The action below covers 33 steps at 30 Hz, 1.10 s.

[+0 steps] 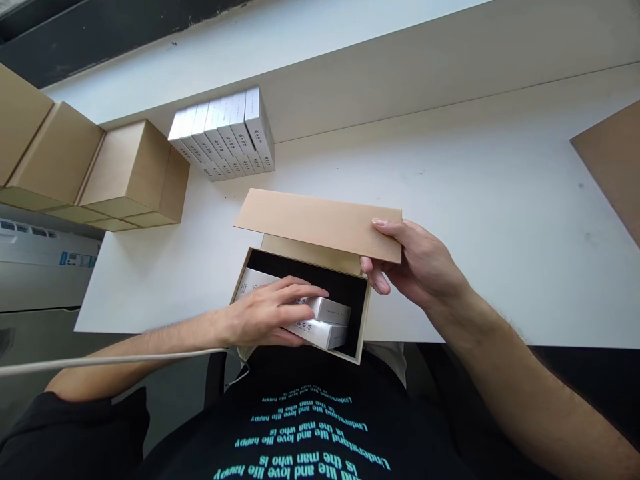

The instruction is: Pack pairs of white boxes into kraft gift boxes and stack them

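Note:
In front of my body sits an opened kraft-brown gift box (365,320) with a black lining, close to the table's front edge. My right hand (420,260) pinches its brown lid flap (315,223) near the right end, thumb on top, holding it raised. Inside lie white cartons with dark printing: an upper one (334,311), a lower one (320,335) and another white surface (253,283) at the left. My left hand (280,310) reaches into the box with fingers curled over the two right-hand cartons; its palm hides parts of them.
A row of several white cartons (225,137) stands at the back of the white table (475,180). Several closed brown boxes (125,167) line the left side. Another brown board or box (615,167) shows at the right edge. A white cable (125,359) crosses my left forearm.

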Available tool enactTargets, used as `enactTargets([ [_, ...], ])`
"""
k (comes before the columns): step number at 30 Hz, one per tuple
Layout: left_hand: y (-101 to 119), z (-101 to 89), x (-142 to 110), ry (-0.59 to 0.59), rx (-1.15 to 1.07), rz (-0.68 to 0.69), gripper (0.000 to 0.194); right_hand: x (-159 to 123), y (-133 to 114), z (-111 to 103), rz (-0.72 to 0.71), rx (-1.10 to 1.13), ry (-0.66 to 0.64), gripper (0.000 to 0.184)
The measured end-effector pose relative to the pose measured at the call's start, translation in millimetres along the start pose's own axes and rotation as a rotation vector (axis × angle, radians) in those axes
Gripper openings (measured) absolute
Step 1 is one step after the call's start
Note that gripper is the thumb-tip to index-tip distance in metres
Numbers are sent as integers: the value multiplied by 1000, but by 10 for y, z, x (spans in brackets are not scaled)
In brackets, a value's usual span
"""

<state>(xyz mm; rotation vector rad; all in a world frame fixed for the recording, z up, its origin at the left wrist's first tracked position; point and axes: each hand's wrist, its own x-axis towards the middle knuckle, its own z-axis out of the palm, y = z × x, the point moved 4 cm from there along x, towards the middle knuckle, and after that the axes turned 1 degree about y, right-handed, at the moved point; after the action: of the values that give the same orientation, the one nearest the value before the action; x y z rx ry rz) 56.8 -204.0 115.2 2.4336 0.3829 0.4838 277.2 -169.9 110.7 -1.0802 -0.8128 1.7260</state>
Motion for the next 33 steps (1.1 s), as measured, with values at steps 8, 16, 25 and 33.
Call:
enactTargets([
  [8, -61, 75, -3, 38, 249, -5, 29, 1, -19, 33, -25, 1, -10, 20],
  [16, -152, -20, 133, 83, 149, -62, 23, 15, -5, 28, -30, 12, -26, 19],
  [25, -126, 25, 83, 98, 391, 164, 26, 28, -6, 29, -44, 4, -12, 22],
  [33, -92, 6, 44, 11, 361, 174, 36, 16, -1, 28, -51, -4, 2, 19],
])
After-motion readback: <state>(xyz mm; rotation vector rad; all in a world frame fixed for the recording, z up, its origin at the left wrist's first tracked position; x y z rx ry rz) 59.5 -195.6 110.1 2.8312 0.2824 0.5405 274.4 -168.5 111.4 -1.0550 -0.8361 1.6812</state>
